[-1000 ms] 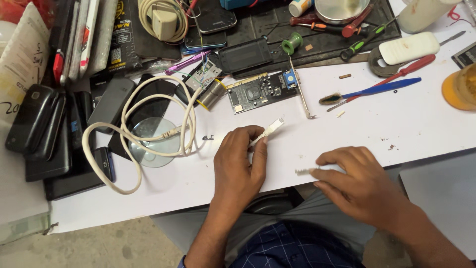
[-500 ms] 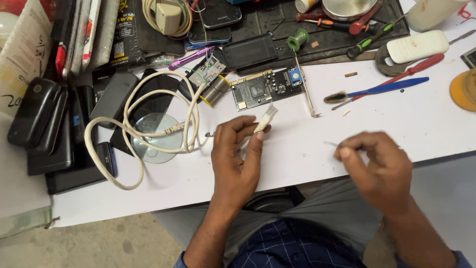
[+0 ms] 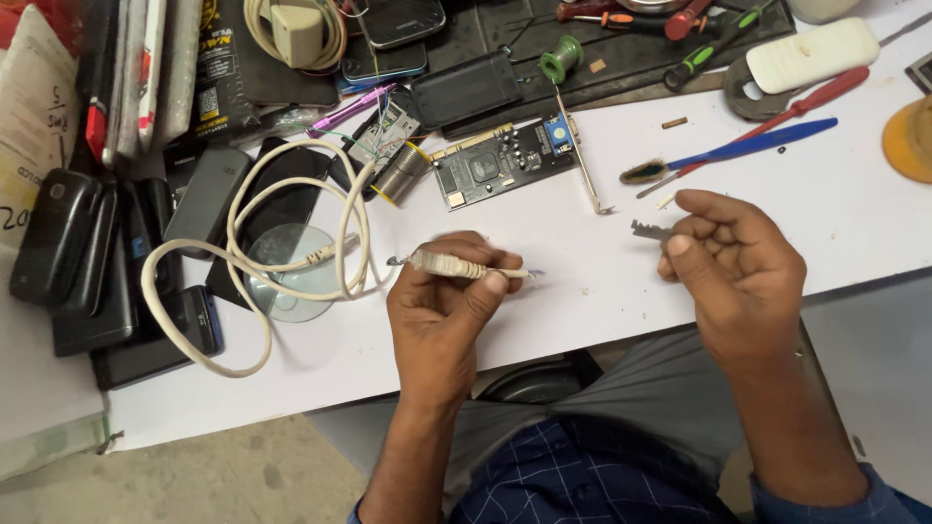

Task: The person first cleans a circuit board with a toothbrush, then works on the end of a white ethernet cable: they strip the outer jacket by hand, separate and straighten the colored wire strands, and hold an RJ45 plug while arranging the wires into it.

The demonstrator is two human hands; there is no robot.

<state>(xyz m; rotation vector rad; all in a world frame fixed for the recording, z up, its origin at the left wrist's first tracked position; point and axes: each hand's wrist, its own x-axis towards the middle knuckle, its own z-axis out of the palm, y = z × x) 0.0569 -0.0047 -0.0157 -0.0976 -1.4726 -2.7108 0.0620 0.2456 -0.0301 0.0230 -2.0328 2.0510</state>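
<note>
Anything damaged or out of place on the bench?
A bare circuit card lies loose on the white table, and a small opened module beside it trails exposed wires. Nothing looks spilled.

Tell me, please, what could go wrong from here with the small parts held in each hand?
The left hand pinches a thin cream tool with a fine tip; it might slip or bend. The right hand grips a small toothed metal piece by one end, so it could drop among the table's clutter.
</note>
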